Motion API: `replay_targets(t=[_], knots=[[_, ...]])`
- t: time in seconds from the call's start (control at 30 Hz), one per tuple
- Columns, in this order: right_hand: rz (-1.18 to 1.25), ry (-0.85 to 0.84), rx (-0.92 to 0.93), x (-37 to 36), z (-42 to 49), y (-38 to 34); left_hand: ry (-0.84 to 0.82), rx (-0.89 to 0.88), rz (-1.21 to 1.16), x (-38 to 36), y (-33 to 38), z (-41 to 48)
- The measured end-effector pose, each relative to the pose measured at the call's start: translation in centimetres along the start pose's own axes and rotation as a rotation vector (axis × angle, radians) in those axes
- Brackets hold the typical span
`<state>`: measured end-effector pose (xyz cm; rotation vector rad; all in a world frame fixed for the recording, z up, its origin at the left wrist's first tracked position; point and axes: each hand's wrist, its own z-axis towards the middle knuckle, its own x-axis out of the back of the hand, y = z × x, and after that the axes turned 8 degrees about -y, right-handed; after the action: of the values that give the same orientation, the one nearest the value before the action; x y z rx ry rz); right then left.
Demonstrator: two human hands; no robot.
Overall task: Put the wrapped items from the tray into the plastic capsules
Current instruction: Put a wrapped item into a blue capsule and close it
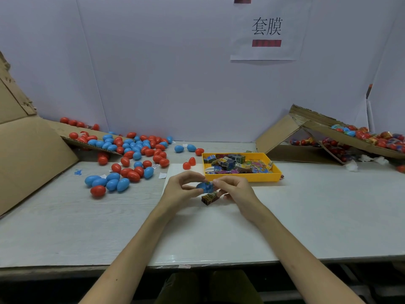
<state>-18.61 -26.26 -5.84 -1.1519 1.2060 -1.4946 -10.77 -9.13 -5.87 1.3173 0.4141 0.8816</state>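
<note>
A blue plastic capsule [205, 187] is held between both hands just in front of the yellow tray [243, 176]. My left hand [180, 189] grips its left end and my right hand [233, 189] pinches its right end. Under my right hand a brown wrapped item [209, 198] hangs or lies near the table; whether the lower fingers hold it is unclear. The tray holds several colourful wrapped items [237, 164]. Red capsule halves [189, 163] lie left of the tray.
Many red and blue capsules [131, 156] spill from a cardboard flap [32, 150] at the left. At the right a tilted cardboard box [306, 132] carries wrapped capsules [372, 137]. A white partition with a paper sign [266, 29] stands behind.
</note>
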Motion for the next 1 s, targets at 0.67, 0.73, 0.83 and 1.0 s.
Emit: replay_targets(t=[0.67, 0.73, 0.83, 1.0], knots=[[-0.093, 0.005, 0.011, 0.19, 0.10, 0.07, -0.016, -0.029, 0.212, -0.55, -0.13, -0.02], [-0.082, 0.007, 0.003, 0.24, 0.09, 0.13, -0.023, -0.040, 0.249, -0.69, -0.22, -0.05], [-0.071, 0.010, -0.012, 0.17, 0.09, 0.16, -0.020, -0.053, 0.314, -0.93, -0.36, -0.15], [-0.058, 0.006, -0.032, 0.18, 0.15, 0.10, -0.006, -0.074, 0.362, -0.96, -0.40, -0.16]])
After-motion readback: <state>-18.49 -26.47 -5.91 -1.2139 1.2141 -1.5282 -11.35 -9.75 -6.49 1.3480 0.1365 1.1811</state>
